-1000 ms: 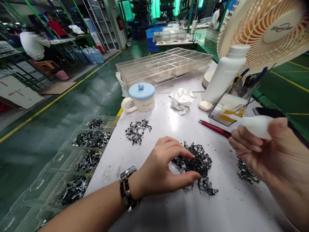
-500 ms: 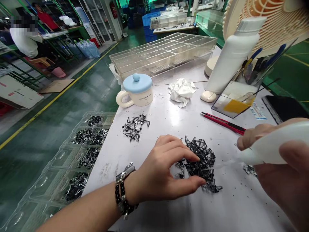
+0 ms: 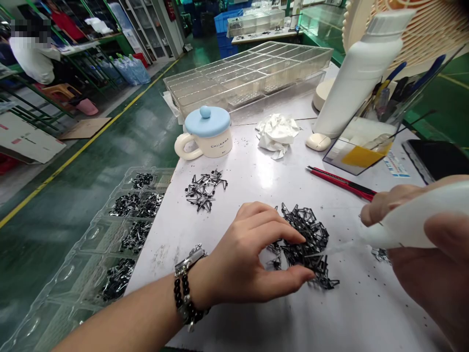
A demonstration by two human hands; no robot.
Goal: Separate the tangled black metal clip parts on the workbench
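Note:
My left hand (image 3: 249,254), with beaded bracelets at the wrist, rests at the left side of a pile of small black parts (image 3: 309,225). Its thumb and fingers curve apart around part of that pile, and no held piece can be made out between them. In my right hand (image 3: 428,278) is a translucent white squeeze bottle (image 3: 406,220), tilted on its side. The bottle's thin clear nozzle (image 3: 340,248) points left into the pile, its tip between my left thumb and fingers. A smaller group of similar black parts (image 3: 205,189) lies farther left.
Behind stand a lidded mug (image 3: 216,144), crumpled tissue (image 3: 277,134) and a divided clear tray (image 3: 256,73). A red utility knife (image 3: 340,183), pen holder (image 3: 361,149), white bottle (image 3: 361,73) and phone (image 3: 436,159) occupy the right. A compartment tray (image 3: 88,239) adjoins the left edge.
The view has shifted slightly, so the table items appear a little higher. Both hands and the squeeze bottle keep nearly the same pose at the pile.

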